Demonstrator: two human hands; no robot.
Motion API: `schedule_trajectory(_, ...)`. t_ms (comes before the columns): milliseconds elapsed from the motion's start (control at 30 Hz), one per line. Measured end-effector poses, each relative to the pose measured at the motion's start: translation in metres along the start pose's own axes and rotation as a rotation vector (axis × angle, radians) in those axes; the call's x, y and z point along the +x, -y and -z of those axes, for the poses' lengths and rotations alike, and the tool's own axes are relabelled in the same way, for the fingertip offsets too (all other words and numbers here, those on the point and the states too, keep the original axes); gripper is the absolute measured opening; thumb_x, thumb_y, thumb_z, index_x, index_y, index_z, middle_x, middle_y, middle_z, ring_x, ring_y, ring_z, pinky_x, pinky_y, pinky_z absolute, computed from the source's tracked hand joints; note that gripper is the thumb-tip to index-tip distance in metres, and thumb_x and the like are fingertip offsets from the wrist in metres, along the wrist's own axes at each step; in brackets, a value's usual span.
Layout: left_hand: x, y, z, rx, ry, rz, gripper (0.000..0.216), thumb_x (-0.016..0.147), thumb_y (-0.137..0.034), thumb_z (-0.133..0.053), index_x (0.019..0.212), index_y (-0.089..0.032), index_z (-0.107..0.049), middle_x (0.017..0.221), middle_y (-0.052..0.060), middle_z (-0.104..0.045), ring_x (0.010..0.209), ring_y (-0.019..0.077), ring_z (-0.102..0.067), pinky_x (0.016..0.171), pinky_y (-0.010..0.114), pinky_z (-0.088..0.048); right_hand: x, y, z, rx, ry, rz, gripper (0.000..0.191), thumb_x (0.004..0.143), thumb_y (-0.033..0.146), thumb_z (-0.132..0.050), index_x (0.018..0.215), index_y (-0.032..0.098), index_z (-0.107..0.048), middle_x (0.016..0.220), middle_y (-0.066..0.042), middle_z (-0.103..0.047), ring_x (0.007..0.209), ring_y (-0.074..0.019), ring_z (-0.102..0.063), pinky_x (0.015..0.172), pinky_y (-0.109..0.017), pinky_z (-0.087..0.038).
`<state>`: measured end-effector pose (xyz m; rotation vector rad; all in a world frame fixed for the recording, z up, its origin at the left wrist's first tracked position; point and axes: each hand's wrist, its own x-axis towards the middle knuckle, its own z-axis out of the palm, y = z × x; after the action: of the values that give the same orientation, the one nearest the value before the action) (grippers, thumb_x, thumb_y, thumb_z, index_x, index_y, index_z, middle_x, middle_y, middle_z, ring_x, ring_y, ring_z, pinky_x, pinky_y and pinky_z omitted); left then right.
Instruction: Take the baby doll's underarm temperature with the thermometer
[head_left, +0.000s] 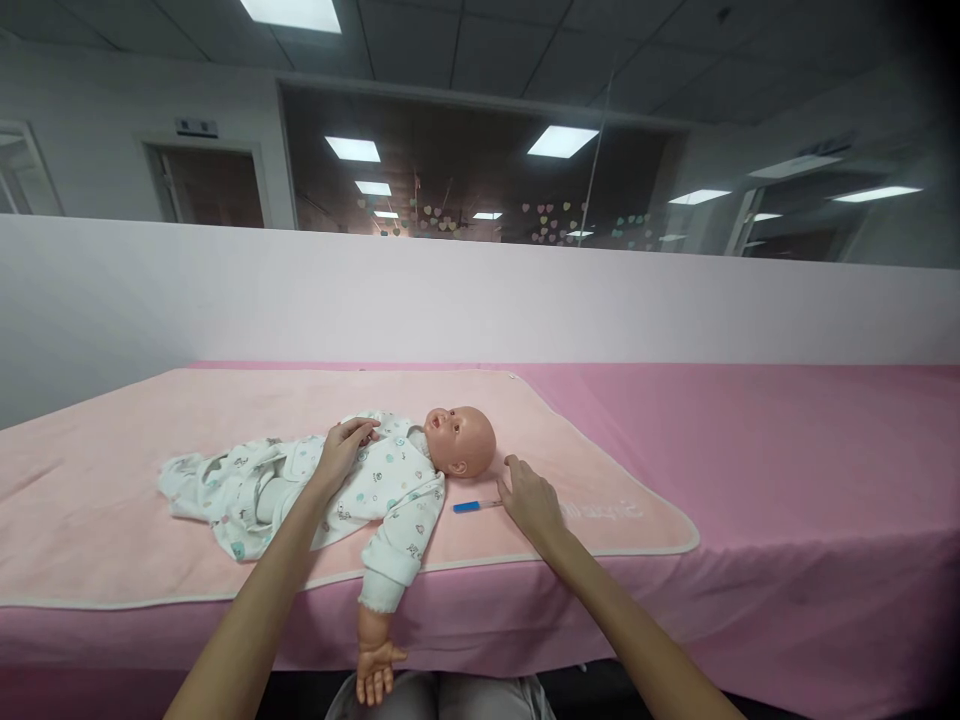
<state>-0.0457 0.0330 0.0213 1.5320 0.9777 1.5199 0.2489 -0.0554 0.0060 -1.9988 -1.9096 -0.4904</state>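
My open left hand (343, 447) rests on a soft baby doll (390, 485); open right hand (532, 500) beside a light thermometer (475, 506), pinchable mid-shaft.

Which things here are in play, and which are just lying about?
In play: doll, with the left hand resting on its chest; blue-tipped stick, right beside the right hand, contact unclear.
Just there: pale blanket under the doll; pink table cover; white partition behind.

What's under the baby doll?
A pale pink blanket, spread over a darker pink cover. The part right beneath the doll is hidden by its body.
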Motion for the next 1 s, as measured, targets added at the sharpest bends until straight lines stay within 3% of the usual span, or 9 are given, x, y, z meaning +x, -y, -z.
schedule_trajectory(100,0.000,-0.001,-0.001,-0.004,-0.006,0.004,0.033,0.068,-0.043,-0.059,0.083,-0.014,-0.067,0.063,0.001,-0.060,0.062,0.0120,-0.047,0.062,0.023,-0.037,-0.002,-0.002,-0.002,0.025,-0.186,0.078,0.017,0.085,0.028,-0.043,0.086,0.017,-0.056,0.077,-0.004,-0.062,0.060,-0.0132,-0.058,0.049,-0.023,-0.026)
schedule_trajectory(233,0.000,-0.002,-0.001,0.011,-0.015,-0.004,0.034,0.067,-0.042,-0.059,0.084,-0.014,-0.067,0.062,0.002,-0.061,0.062,0.0125,-0.049,0.061,0.023,-0.038,-0.003,0.003,-0.002,0.116,-0.506,0.332,0.025,0.086,0.026,-0.042,0.067,0.016,-0.056,0.056,0.000,-0.055,0.047,-0.0085,-0.047,0.047,-0.023,-0.022)
schedule_trajectory(400,0.002,-0.002,-0.003,0.034,-0.019,-0.017,0.033,0.066,-0.041,-0.058,0.082,-0.014,-0.067,0.059,0.001,-0.061,0.059,0.0124,-0.050,0.059,0.023,-0.038,0.019,0.058,0.000,0.306,-0.680,0.572,0.030,0.085,0.021,-0.043,0.056,0.017,-0.048,0.049,0.001,-0.047,0.046,-0.0080,-0.040,0.048,-0.023,-0.024)
schedule_trajectory(533,0.004,0.000,-0.004,0.019,-0.013,-0.049,0.029,0.068,-0.037,-0.057,0.081,-0.013,-0.067,0.060,0.001,-0.060,0.058,0.0115,-0.050,0.058,0.023,-0.038,0.047,0.127,-0.001,0.426,-0.680,0.713,0.018,0.083,0.018,-0.042,0.067,0.017,-0.052,0.065,-0.003,-0.055,0.061,-0.0133,-0.049,0.056,-0.024,-0.034)
schedule_trajectory(633,0.004,0.001,-0.004,0.017,0.001,-0.070,0.026,0.069,-0.034,-0.055,0.079,-0.013,-0.066,0.064,0.001,-0.061,0.060,0.0115,-0.050,0.059,0.023,-0.039,0.059,0.160,-0.006,0.578,-0.611,0.665,0.018,0.076,0.010,-0.040,0.086,0.016,-0.054,0.089,-0.008,-0.057,0.083,-0.0180,-0.051,0.072,-0.028,-0.041)
schedule_trajectory(833,-0.001,-0.004,-0.006,0.130,0.094,-0.085,0.026,0.070,-0.033,-0.054,0.083,-0.014,-0.066,0.079,0.005,-0.065,0.074,0.0161,-0.056,0.071,0.026,-0.042,0.058,0.165,-0.023,0.731,-0.485,0.378,0.030,0.065,0.004,-0.037,0.088,0.017,-0.051,0.086,-0.007,-0.054,0.081,-0.0202,-0.048,0.073,-0.032,-0.041)
schedule_trajectory(900,-0.001,-0.008,-0.007,0.215,0.191,-0.075,0.027,0.069,-0.034,-0.054,0.082,-0.013,-0.066,0.084,0.006,-0.066,0.080,0.0187,-0.057,0.073,0.027,-0.042,0.057,0.163,-0.025,0.780,-0.478,0.343,0.030,0.064,0.003,-0.035,0.086,0.017,-0.051,0.084,-0.006,-0.053,0.080,-0.0197,-0.048,0.073,-0.031,-0.041)
schedule_trajectory(1000,0.006,-0.012,-0.008,0.408,0.323,-0.041,0.027,0.071,-0.035,-0.050,0.073,-0.013,-0.066,0.073,0.004,-0.065,0.071,0.0185,-0.056,0.064,0.025,-0.040,0.058,0.162,-0.026,0.873,-0.469,0.339,0.033,0.060,0.000,-0.033,0.083,0.018,-0.050,0.084,-0.005,-0.052,0.081,-0.0186,-0.048,0.074,-0.030,-0.041)
